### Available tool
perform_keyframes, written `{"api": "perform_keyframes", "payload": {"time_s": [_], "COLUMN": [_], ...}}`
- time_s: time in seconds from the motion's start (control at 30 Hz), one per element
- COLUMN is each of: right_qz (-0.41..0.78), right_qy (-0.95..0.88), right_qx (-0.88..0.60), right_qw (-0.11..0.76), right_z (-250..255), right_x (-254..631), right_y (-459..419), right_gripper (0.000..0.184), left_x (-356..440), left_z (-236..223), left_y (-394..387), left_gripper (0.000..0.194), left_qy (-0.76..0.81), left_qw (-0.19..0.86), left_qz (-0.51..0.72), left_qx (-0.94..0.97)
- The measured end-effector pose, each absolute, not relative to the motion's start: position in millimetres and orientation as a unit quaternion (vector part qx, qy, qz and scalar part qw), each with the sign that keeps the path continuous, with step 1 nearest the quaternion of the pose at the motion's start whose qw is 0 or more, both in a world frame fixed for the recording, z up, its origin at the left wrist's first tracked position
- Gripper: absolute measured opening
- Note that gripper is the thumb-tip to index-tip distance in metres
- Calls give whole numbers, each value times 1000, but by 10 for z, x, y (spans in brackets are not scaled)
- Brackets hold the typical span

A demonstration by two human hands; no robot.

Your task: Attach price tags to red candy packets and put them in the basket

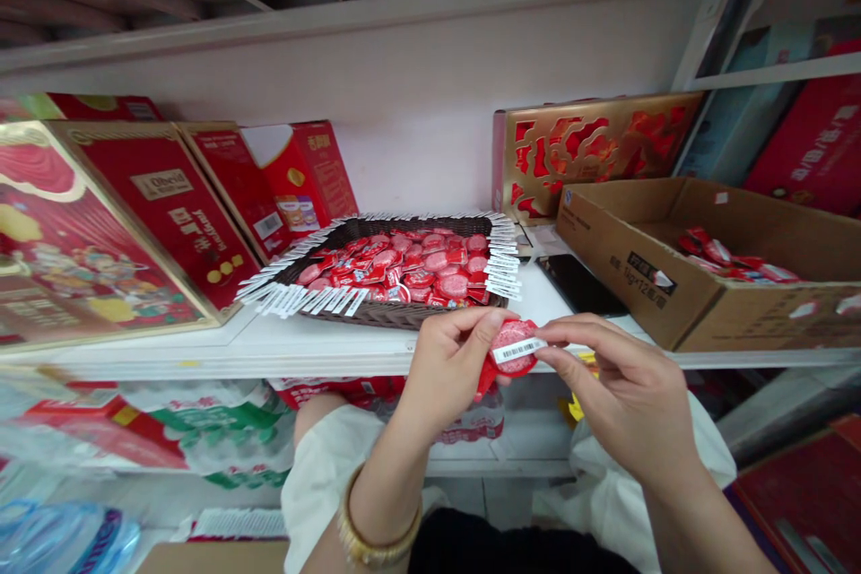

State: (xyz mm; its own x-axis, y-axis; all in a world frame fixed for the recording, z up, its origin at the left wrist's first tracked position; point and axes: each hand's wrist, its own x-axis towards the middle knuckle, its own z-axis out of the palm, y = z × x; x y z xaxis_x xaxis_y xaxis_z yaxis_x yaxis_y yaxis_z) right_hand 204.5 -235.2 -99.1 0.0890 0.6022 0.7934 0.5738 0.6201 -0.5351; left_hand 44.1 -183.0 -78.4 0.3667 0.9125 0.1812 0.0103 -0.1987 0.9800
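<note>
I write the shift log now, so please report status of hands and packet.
Left hand holding red packet. Right hand pinching white barcode strip across packet's front. Nothing seen between hands and basket.

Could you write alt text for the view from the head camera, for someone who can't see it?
Two bare hands, left and right, hold a small red packet with a white barcode strip across it. Behind, a dark woven basket of similar packets, rimmed with white strips, sits on a white shelf beside an open cardboard box.
</note>
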Motion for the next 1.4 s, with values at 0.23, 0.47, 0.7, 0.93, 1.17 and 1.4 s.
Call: {"api": "perform_keyframes", "payload": {"time_s": [0.23, 0.47, 0.7, 0.93, 1.17, 1.4], "right_qz": [-14, 4, 231, 229, 227, 196], "right_qy": [-686, -661, -598, -534, -530, -509], "right_qx": [-440, -442, -437, -444, -447, -435], "right_qw": [579, 606, 631, 682, 684, 717], "right_z": [-1004, -1034, -1094, -1094, -1145, -1061], "right_x": [2069, 2077, 2051, 2065, 2111, 2303], "right_y": [-2336, -2331, -2307, -2303, -2300, -2439], "right_gripper": [9, 14, 19, 18, 17, 22], "left_x": [407, 393, 420, 471, 517, 809], "left_z": [-824, -798, -877, -905, -912, -745], "left_y": [-1881, -1913, -1932, -1939, -1952, -1977], "left_gripper": [45, 29, 28, 25, 26, 29], "left_qy": [343, 335, 314, 317, 308, 271], "left_qw": [576, 545, 534, 554, 544, 546], "left_qz": [429, 428, 416, 426, 427, 404], "left_qx": [606, 638, 666, 642, 653, 683]}}
